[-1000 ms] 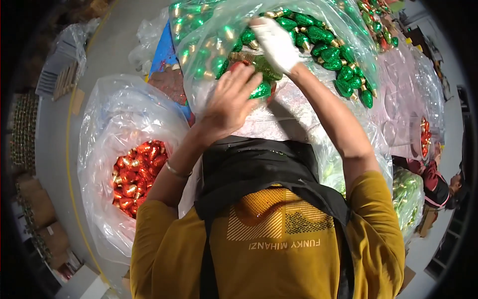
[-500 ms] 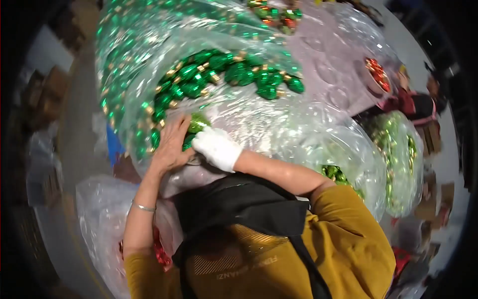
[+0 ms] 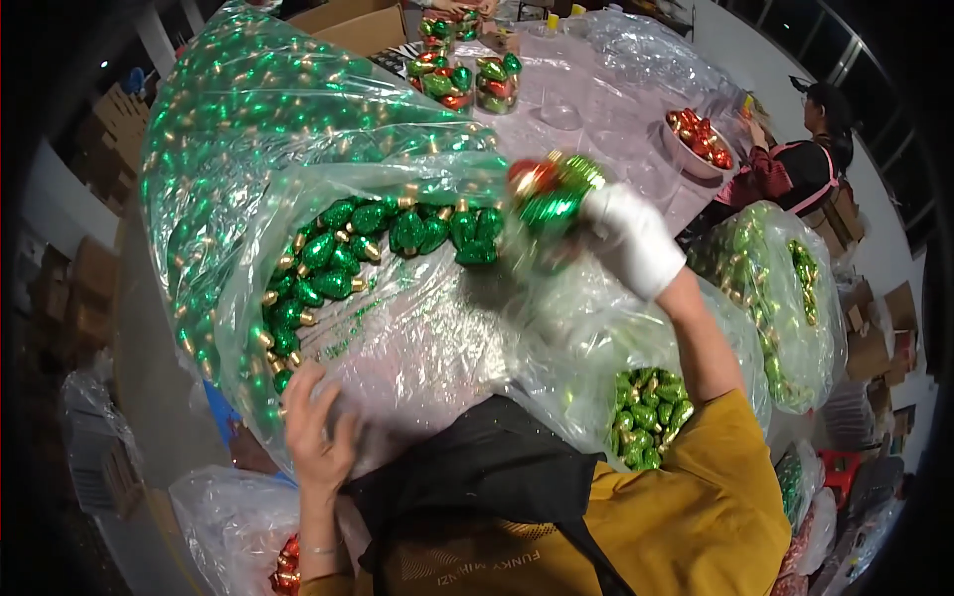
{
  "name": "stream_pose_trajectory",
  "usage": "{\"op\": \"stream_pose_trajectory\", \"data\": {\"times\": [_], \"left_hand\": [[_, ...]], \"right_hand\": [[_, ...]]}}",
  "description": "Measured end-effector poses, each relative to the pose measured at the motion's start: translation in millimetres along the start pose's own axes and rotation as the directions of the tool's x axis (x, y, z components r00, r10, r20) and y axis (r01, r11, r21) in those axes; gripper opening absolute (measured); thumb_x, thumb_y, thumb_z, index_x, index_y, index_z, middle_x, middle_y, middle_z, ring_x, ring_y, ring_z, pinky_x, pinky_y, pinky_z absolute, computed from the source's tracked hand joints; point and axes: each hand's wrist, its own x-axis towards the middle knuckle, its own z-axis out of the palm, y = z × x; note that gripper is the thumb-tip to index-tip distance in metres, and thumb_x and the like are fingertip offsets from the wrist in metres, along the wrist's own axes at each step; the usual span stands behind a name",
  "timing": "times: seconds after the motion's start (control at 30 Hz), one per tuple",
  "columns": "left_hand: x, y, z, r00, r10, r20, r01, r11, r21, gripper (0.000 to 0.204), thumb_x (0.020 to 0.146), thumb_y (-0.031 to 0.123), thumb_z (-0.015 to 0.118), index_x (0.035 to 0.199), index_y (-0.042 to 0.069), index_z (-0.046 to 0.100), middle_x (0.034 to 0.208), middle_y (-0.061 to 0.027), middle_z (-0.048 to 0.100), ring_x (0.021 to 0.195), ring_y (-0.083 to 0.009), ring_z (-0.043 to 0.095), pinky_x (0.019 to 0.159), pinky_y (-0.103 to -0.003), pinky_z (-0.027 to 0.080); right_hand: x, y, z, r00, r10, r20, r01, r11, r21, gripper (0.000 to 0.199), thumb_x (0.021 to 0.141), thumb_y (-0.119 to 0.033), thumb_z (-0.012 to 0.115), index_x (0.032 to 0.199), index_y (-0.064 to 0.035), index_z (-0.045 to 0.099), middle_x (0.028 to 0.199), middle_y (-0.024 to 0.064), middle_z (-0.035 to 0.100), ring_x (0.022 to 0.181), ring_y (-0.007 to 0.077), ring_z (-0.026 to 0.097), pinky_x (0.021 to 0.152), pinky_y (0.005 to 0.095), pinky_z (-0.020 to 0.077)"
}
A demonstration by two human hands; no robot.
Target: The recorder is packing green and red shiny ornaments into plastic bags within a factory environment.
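The person's right hand [image 3: 628,238], in a matte white knit-looking glove, grasps a see-through container [image 3: 541,250] filled with glittery bulb ornaments [image 3: 553,206] in red, dark green and lime; motion blur softens its outline. The container is raised above the work surface, in front of the person and just right of a heap of dark-green bulbs [image 3: 338,253]. These are plump, tapered shapes with a rough sparkle and smooth gold screw-style caps, spilling in a curve from the mouth of a huge, crinkled clear plastic bag [image 3: 288,119]. The bare left hand [image 3: 320,429] is released, fingers loosely spread and blurred, near the bag's lower edge; whether it touches the film cannot be told. Between the hands lies shiny, wrinkled plastic sheeting [image 3: 427,328] dusted with green glitter. Lime bulbs [image 3: 651,417] show through the opening of another filmy bag by the right forearm. Farther off, a smooth round bowl [image 3: 684,162] brims with red metallic bulbs, near a seated co-worker [image 3: 795,164].
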Motion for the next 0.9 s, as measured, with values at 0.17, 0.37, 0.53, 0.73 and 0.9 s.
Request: {"op": "stream_pose_trajectory", "data": {"times": [0.17,0.37,0.53,0.73,0.9], "left_hand": [[-75,-36,-37,0.895,-0.425,-0.135,0.441,0.888,0.126,0.013,0.081,0.0,0.059,0.093,-0.005,0.064,0.105,-0.0166,0.061,0.098,-0.0301,0.057,0.09,-0.036,0.042],[-184,-52,-81,0.533,-0.724,-0.438,0.844,0.492,0.215,0.028,0.086,0.013,0.06,0.111,0.001,0.056,0.108,-0.0145,0.058,0.094,-0.0286,0.058,0.082,-0.034,0.047],[-257,-55,-93,0.373,-0.651,-0.661,0.928,0.245,0.282,0.024,0.091,0.021,0.059,0.099,0.001,0.067,0.082,-0.0144,0.067,0.078,-0.0292,0.063,0.071,-0.034,0.051],[-361,-82,-103,0.396,-0.762,-0.513,0.918,0.35,0.188,0.024,0.089,0.02,0.06,0.102,0.001,0.064,0.085,-0.0139,0.066,0.076,-0.0281,0.063,0.07,-0.034,0.052],[-377,-76,-61,0.402,-0.838,-0.37,0.909,0.413,0.053,0.025,0.087,0.02,0.061,0.104,0.001,0.061,0.087,-0.0134,0.066,0.075,-0.0272,0.063,0.069,-0.034,0.052]], "right_hand": [[78,127,62,0.977,0.194,-0.091,-0.211,0.946,-0.247,0.01,0.072,-0.007,0.057,0.082,-0.0052,0.056,0.082,0.0171,0.059,0.085,0.0366,0.058,0.072,0.0459,0.0465],[169,233,190,0.881,0.468,0.072,-0.443,0.868,-0.224,0.018,0.075,-0.007,0.054,0.092,-0.0067,0.059,0.094,0.0183,0.061,0.095,0.0358,0.058,0.079,0.045,0.0482],[229,296,287,0.885,0.438,-0.157,-0.462,0.868,-0.182,0.025,0.077,-0.015,0.057,0.102,-0.0083,0.058,0.113,0.0171,0.057,0.104,0.0343,0.055,0.085,0.0445,0.0467],[261,246,248,0.856,0.138,-0.499,-0.358,0.854,-0.378,0.044,0.07,-0.029,0.071,0.107,-0.0103,0.058,0.122,0.0143,0.051,0.117,0.0313,0.045,0.091,0.0472,0.041],[173,231,173,0.667,0.695,-0.267,-0.697,0.455,-0.555,0.051,0.078,-0.04,0.064,0.117,-0.0087,0.056,0.122,0.0187,0.056,0.11,0.0345,0.056,0.092,0.0445,0.0445]]}}
